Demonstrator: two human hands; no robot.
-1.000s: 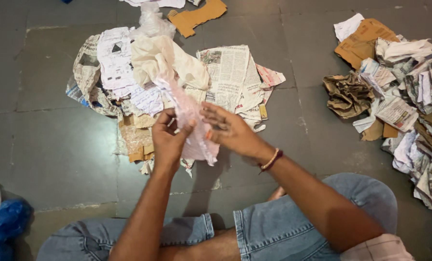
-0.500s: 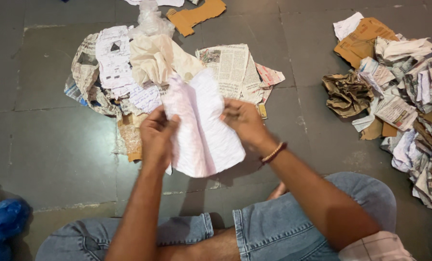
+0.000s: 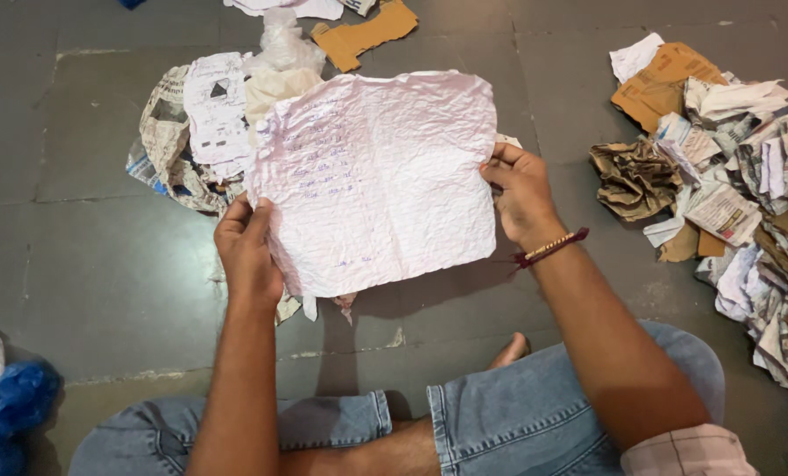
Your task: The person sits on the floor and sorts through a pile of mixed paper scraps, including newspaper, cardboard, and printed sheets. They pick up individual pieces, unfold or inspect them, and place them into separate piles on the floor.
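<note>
Left hand (image 3: pixel 248 256) and right hand (image 3: pixel 522 189), arms extended, grip opposite edges of a crumpled pale pink paper sheet (image 3: pixel 376 181), spread flat above the grey tiled floor (image 3: pixel 85 256).

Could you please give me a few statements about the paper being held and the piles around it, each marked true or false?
1. Both hands hold the crumpled pink sheet spread open, the left hand at its left edge and the right hand at its right edge. True.
2. The sheet is folded in half. False: it is opened flat, though heavily creased.
3. A red and gold bracelet sits on the right wrist. True.
4. The pile of crumpled papers lies to the person's left. False: it lies to the right.
5. A piece of brown cardboard lies on the floor beyond the sheet. True.
6. The floor is wooden. False: grey tiles.
</note>
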